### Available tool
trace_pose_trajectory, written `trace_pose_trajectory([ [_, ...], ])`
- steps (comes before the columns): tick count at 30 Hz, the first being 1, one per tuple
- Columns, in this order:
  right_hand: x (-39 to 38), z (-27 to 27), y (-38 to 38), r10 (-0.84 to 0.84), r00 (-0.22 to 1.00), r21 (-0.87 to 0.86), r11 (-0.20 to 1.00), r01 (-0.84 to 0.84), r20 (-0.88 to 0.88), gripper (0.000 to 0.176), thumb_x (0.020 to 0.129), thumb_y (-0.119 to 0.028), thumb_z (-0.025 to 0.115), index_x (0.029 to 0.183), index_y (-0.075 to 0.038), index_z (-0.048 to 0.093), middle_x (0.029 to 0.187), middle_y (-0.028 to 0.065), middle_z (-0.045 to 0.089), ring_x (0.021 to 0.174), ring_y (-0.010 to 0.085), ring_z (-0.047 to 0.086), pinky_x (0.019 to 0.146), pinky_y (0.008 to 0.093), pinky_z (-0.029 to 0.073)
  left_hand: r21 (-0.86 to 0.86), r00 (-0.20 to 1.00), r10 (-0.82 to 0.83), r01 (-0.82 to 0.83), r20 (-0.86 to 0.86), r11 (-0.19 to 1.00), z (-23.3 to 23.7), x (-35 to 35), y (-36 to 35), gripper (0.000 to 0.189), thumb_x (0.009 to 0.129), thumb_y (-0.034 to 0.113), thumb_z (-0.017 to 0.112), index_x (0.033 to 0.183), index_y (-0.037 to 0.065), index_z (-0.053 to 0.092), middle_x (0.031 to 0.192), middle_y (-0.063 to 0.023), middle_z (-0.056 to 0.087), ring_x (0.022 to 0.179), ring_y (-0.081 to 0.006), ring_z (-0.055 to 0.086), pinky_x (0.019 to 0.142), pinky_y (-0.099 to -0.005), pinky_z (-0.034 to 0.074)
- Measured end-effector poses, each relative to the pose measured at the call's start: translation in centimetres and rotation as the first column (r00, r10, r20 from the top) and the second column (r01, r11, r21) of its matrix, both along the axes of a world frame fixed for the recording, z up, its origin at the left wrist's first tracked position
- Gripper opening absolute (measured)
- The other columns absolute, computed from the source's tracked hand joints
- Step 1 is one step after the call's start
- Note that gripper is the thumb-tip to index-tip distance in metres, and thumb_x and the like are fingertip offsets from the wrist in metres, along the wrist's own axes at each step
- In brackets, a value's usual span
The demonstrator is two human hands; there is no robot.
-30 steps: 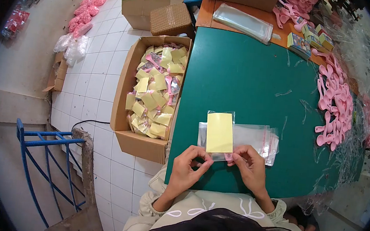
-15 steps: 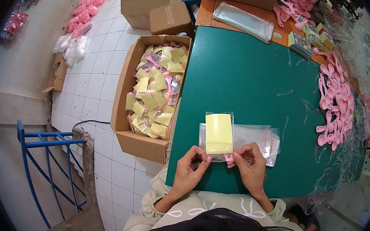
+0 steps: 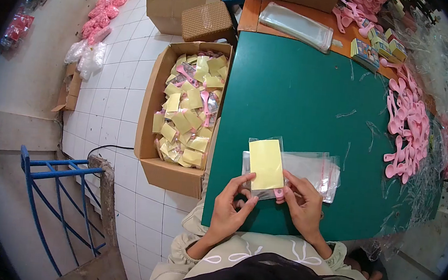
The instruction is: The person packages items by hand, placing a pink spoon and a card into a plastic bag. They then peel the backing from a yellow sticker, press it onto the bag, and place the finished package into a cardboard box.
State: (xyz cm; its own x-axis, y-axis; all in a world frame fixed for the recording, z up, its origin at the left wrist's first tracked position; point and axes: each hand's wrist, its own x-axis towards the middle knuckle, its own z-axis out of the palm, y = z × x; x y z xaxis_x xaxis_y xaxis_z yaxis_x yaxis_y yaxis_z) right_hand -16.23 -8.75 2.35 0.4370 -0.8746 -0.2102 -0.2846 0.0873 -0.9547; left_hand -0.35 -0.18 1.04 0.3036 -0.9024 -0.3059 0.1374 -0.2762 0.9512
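A clear plastic bag with a yellow card (image 3: 266,164) in it lies between my hands, and the pink end of a spoon (image 3: 279,194) shows at its lower right corner. My left hand (image 3: 233,199) pinches the bag's lower left edge. At the lower right edge, my right hand (image 3: 303,203) has its fingers closed on the same bag beside the pink end. Under the held bag, a stack of clear plastic bags (image 3: 312,169) rests on the green table (image 3: 292,92).
Left of the table stands a carton (image 3: 170,177) of filled bags with yellow cards. Pink spoons (image 3: 409,124) are heaped at the right. Card stacks (image 3: 364,53) and more clear bags (image 3: 296,26) lie at the back. A blue metal frame (image 3: 56,168) stands at far left.
Both hands have shifted their grip on the bag. The fingers of my left hand have moved up along the bag's left edge, and those of my right hand higher on its right edge.
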Motion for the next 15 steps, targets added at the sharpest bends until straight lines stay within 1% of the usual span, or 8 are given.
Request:
trace_pose_trajectory([
  [5, -0.8, 1.2, -0.6, 0.055, 0.998, -0.08, 0.995, -0.054, 0.006, 0.033, 0.083, 0.0, 0.057, 0.116, -0.003, 0.059, 0.086, 0.0113, 0.057, 0.071, 0.0146, 0.059, 0.059, 0.0251, 0.05, -0.071, 0.998, -0.064, 0.062, -0.019, 0.996, 1.6, 1.0, 0.4, 0.052, 0.08, -0.003, 0.061, 0.13, 0.003, 0.045, 0.124, -0.0069, 0.048, 0.078, -0.0049, 0.049, 0.055, -0.0141, 0.039],
  [6, -1.6, 1.9, -1.5, 0.067, 0.993, -0.214, 0.973, -0.087, -0.102, 0.031, 0.083, -0.001, 0.057, 0.113, -0.003, 0.06, 0.087, 0.0121, 0.057, 0.071, 0.0166, 0.059, 0.06, 0.0266, 0.05, -0.014, 0.991, -0.057, 0.056, -0.125, 0.998, 2.8, 1.8, 0.5, 0.053, 0.08, -0.004, 0.06, 0.131, 0.001, 0.044, 0.126, -0.0067, 0.046, 0.08, -0.0054, 0.048, 0.056, -0.0137, 0.04],
  [7, -2.7, 2.7, -3.0, 0.063, 0.975, -0.338, 0.932, -0.133, -0.211, 0.029, 0.083, -0.003, 0.057, 0.111, -0.004, 0.061, 0.089, 0.0128, 0.058, 0.072, 0.0186, 0.059, 0.06, 0.0282, 0.049, -0.056, 0.988, -0.004, -0.005, -0.153, 0.998, 3.5, 2.5, 0.6, 0.054, 0.08, -0.005, 0.059, 0.132, -0.002, 0.042, 0.125, -0.0071, 0.047, 0.081, -0.006, 0.049, 0.059, -0.0142, 0.042],
  [8, -4.0, 3.3, -4.8, 0.045, 0.947, -0.449, 0.873, -0.192, -0.317, 0.027, 0.082, -0.004, 0.058, 0.108, -0.004, 0.062, 0.09, 0.0135, 0.058, 0.072, 0.0206, 0.059, 0.061, 0.0297, 0.049, -0.076, 0.995, 0.062, -0.068, -0.076, 0.995, 3.6, 3.5, 0.9, 0.056, 0.08, -0.005, 0.059, 0.133, -0.003, 0.04, 0.123, -0.0084, 0.048, 0.08, -0.0064, 0.049, 0.062, -0.0151, 0.043],
  [10, -6.8, 3.9, -8.8, -0.125, 0.887, -0.578, 0.797, -0.178, -0.445, 0.022, 0.081, -0.007, 0.059, 0.102, -0.004, 0.062, 0.093, 0.0142, 0.059, 0.077, 0.0253, 0.059, 0.066, 0.033, 0.047, -0.149, 0.965, 0.26, -0.255, 0.016, 0.955, 3.1, 6.1, 1.1, 0.057, 0.08, -0.002, 0.06, 0.133, -0.001, 0.04, 0.12, -0.01, 0.05, 0.083, -0.0069, 0.051, 0.062, -0.016, 0.044],
  [12, -11.0, 3.2, -13.7, -0.287, 0.811, -0.641, 0.756, -0.136, -0.51, 0.02, 0.081, -0.006, 0.056, 0.101, -0.003, 0.062, 0.094, 0.0137, 0.059, 0.086, 0.0266, 0.058, 0.075, 0.0341, 0.046, -0.109, 0.908, 0.347, -0.33, 0.234, 0.938, 3.0, 9.4, 0.7, 0.052, 0.082, 0.002, 0.059, 0.131, 0.002, 0.043, 0.117, -0.0098, 0.054, 0.087, -0.0097, 0.055, 0.062, -0.0193, 0.045],
  [13, -13.5, 2.2, -16.4, -0.371, 0.763, -0.682, 0.721, -0.123, -0.53, 0.02, 0.082, -0.005, 0.055, 0.101, -0.003, 0.061, 0.095, 0.0139, 0.059, 0.087, 0.0271, 0.057, 0.077, 0.0342, 0.045, -0.118, 0.822, 0.343, -0.326, 0.454, 0.938, 2.3, 11.1, 0.4, 0.049, 0.083, 0.003, 0.059, 0.13, 0.002, 0.044, 0.116, -0.0097, 0.055, 0.087, -0.0107, 0.056, 0.062, -0.0204, 0.046],
  [15, -19.8, -0.9, -22.3, -0.382, 0.748, -0.713, 0.68, -0.171, -0.543, 0.023, 0.078, -0.002, 0.057, 0.101, -0.002, 0.059, 0.096, 0.0147, 0.058, 0.089, 0.0285, 0.056, 0.079, 0.0344, 0.044, -0.134, 0.516, 0.29, -0.319, 0.806, 0.938, 0.3, 13.8, -0.4, 0.044, 0.085, 0.006, 0.058, 0.127, 0.003, 0.047, 0.114, -0.0095, 0.057, 0.087, -0.0127, 0.058, 0.063, -0.0226, 0.047],
])
